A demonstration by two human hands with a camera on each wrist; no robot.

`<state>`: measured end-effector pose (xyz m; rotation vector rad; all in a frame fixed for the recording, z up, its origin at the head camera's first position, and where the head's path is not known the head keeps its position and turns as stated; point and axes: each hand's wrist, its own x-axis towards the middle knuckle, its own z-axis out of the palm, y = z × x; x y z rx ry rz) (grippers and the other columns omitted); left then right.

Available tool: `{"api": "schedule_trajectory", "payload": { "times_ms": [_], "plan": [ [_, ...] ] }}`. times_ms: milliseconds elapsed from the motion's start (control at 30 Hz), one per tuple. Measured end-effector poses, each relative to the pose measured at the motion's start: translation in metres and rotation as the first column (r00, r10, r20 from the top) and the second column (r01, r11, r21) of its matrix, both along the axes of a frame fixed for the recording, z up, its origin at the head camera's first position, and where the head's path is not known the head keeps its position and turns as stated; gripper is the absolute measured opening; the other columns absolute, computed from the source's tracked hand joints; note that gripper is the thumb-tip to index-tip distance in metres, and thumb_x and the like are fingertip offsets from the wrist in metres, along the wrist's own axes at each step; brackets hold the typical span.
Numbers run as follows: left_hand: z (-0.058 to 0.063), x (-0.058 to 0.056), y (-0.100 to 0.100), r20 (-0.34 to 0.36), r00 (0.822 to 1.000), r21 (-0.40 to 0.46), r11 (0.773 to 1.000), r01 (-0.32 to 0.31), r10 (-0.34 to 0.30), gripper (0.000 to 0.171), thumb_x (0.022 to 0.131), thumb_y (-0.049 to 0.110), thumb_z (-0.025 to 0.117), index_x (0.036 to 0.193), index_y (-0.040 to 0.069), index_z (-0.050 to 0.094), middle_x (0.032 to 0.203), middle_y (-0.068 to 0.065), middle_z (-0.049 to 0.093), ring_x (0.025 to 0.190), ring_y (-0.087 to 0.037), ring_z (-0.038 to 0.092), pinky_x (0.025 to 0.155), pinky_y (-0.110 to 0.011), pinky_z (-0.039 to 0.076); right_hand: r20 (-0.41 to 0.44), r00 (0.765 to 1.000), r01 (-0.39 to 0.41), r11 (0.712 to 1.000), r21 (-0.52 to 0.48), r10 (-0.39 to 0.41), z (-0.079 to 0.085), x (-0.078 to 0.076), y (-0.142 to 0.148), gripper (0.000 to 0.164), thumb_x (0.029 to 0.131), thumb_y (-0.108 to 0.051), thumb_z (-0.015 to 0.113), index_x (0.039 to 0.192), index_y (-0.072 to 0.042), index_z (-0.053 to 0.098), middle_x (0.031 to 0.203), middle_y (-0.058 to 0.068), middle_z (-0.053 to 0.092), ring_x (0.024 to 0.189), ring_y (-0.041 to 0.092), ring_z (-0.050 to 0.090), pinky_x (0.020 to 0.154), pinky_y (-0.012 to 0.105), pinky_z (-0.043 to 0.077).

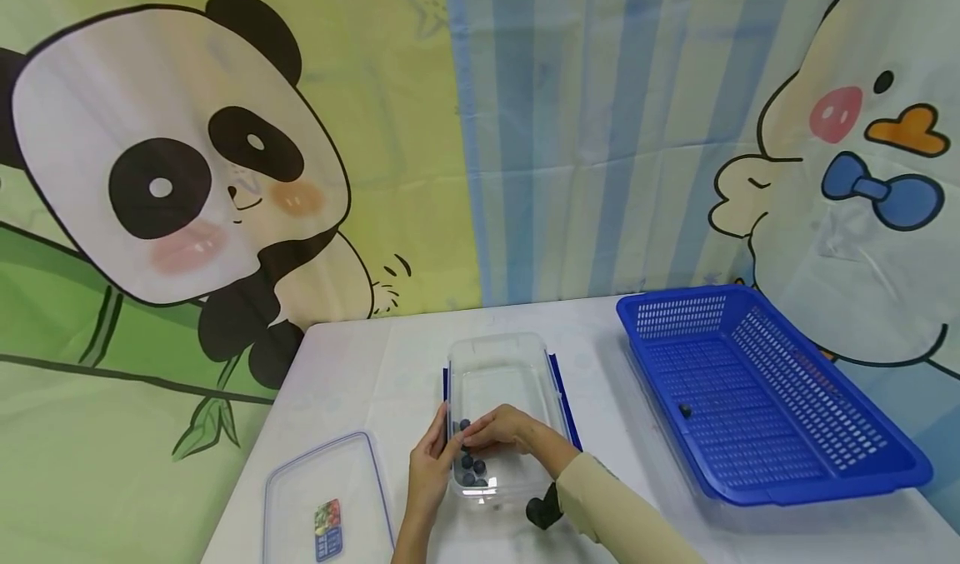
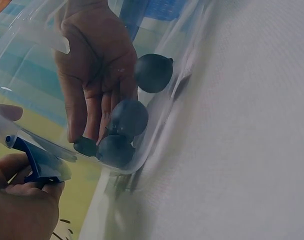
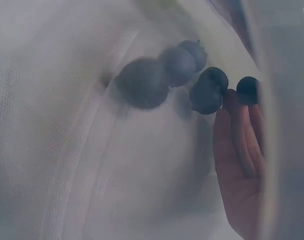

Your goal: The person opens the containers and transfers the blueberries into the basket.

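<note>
A clear plastic box [image 1: 510, 481] with blue side latches stands on the table, and several blueberries [image 1: 479, 466] lie along its left side. My left hand [image 1: 431, 468] grips the box's left wall, its fingers curled about a blue latch [image 2: 37, 162] in the left wrist view. Inside the box is my right hand [image 1: 504, 429], reaching to that same left side. Seen through the plastic, its fingers [image 2: 92, 112] are nearly straight, their tips right at the berries. In the right wrist view a blueberry [image 3: 248, 90] sits beside the right fingertips.
At the right stands a blue slotted basket [image 1: 750, 481] with one small dark berry [image 1: 686, 411] in it. A clear lid [image 1: 288, 506] with a printed label lies on the white table at the left. Behind the table hangs a printed curtain [image 1: 540, 131].
</note>
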<state>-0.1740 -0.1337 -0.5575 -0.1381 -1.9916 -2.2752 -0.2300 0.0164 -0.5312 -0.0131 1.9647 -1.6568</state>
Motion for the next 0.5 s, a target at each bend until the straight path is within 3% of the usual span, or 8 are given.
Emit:
{"api": "schedule_trajectory", "payload": {
  "times_ms": [267,500],
  "plan": [
    [0.003,-0.001,0.0,0.01,1.0,-0.034,0.999,-0.022,0.023,0.058,0.088,0.008,0.062,0.139,0.001,0.036,0.147,-0.014,0.028,0.133,-0.022,0.026,0.1,-0.018,0.031,-0.018,1.0,0.013,0.996,-0.09,-0.015,0.006,-0.004,0.004,0.023,0.08,0.004,0.067,0.102,0.007,0.067,0.092,0.015,0.069,0.082,0.021,0.066,0.078,0.036,0.055],
    [0.004,-0.001,0.0,-0.002,1.0,-0.058,0.998,-0.022,0.022,0.054,0.089,0.004,0.06,0.138,0.001,0.038,0.145,-0.011,0.032,0.131,-0.022,0.03,0.1,-0.02,0.033,-0.146,0.988,0.045,0.994,-0.096,-0.059,0.024,0.005,0.017,0.022,0.081,0.0,0.067,0.103,0.006,0.067,0.095,0.016,0.068,0.084,0.022,0.066,0.075,0.033,0.056]
  ]
}}
